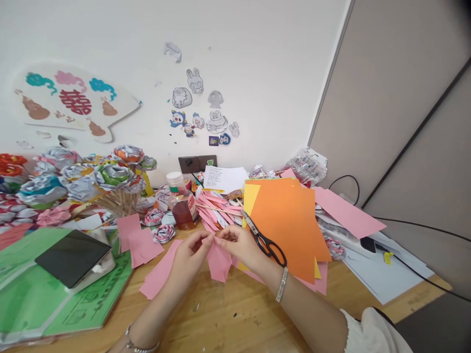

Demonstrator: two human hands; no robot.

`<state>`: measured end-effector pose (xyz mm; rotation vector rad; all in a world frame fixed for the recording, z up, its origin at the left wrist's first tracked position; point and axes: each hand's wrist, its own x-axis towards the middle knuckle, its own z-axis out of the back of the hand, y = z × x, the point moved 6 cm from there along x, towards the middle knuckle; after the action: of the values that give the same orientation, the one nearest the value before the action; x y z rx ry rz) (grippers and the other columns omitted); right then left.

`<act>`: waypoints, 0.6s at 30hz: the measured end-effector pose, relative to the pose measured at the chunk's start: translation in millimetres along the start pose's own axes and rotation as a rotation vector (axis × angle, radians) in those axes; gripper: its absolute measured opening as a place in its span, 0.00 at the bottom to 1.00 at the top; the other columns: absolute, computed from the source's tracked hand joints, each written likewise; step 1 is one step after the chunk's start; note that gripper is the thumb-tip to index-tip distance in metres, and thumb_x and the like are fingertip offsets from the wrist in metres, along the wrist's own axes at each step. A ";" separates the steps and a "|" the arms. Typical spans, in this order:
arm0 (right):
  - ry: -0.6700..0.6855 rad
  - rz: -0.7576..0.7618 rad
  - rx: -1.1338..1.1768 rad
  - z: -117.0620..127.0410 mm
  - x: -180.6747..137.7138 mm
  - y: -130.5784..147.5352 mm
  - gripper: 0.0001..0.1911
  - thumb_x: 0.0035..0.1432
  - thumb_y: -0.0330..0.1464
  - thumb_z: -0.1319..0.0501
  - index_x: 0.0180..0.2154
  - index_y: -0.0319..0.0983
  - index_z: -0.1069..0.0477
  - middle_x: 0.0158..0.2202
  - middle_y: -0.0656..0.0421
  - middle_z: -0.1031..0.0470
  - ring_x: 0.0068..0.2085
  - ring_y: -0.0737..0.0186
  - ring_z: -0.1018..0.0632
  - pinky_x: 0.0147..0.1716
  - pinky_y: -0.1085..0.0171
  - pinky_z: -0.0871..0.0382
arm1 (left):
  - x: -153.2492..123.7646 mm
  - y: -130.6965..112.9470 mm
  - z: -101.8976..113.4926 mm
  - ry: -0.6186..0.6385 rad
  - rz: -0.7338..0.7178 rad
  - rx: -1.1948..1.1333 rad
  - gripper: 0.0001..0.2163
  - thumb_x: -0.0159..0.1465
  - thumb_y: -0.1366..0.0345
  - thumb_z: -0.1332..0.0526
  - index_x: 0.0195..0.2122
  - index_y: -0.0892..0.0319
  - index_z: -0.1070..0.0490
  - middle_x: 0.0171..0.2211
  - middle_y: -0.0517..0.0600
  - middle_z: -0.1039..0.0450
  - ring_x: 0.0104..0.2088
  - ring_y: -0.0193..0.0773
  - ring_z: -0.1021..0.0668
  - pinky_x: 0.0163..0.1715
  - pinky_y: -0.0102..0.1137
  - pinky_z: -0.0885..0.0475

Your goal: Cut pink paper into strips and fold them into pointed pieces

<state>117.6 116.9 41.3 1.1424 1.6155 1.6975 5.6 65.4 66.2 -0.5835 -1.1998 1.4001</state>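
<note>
Both hands met at the centre of the wooden table [235, 314]: the left hand [189, 255] and the right hand [241, 245] each pinched the top edge of a small pink paper piece [218, 262], fingers closed narrowly on it, the paper hanging just above the tabletop. At three o'clock from the hands, touching the right hand's far side, lay black-handled scissors [265, 240] on an orange sheet [290, 225], which covered yellow and pink sheets beneath. At twelve o'clock sat a heap of pink paper strips [217, 208], and beside it at eleven o'clock a bottle [182, 211] holding brownish liquid, its cap on. Loose pink pieces [138, 242] lay at nine o'clock, another pink sheet [160, 272] under the left wrist. Further at nine o'clock a dark tablet [71, 257] rested on a green mat [44, 304]. At ten o'clock stood a bunch of paper flowers [84, 179] on sticks; what held them was hidden
</note>
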 end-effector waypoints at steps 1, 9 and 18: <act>-0.002 -0.002 0.001 0.0 -0.3 0.2 0.10 0.44 0.36 0.37 0.26 0.35 0.33 0.25 0.61 0.31 0.27 0.68 0.30 0.29 0.67 0.37 | -0.2 0.3 -0.3 0.000 0.009 -0.003 0.10 0.54 0.58 0.44 0.27 0.60 0.30 0.26 0.48 0.28 0.28 0.37 0.27 0.28 0.28 0.34; 0.051 -0.042 0.045 -0.2 -0.5 -1.9 0.12 0.44 0.38 0.36 0.28 0.36 0.31 0.27 0.60 0.29 0.30 0.67 0.29 0.31 0.67 0.36 | -0.7 -0.6 3.1 -0.039 0.014 0.024 0.10 0.53 0.58 0.43 0.26 0.60 0.30 0.25 0.48 0.27 0.28 0.36 0.28 0.27 0.27 0.34; -0.015 -0.040 -0.021 2.9 0.7 -3.7 0.11 0.43 0.36 0.36 0.25 0.36 0.32 0.25 0.60 0.30 0.27 0.67 0.30 0.29 0.67 0.36 | 0.3 0.1 -0.5 0.007 0.004 0.031 0.10 0.55 0.58 0.45 0.26 0.59 0.30 0.24 0.47 0.28 0.28 0.36 0.28 0.28 0.27 0.33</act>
<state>119.1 119.6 37.6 1.1033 1.5973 1.6731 5.9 65.8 66.1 -0.5690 -1.1704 1.4166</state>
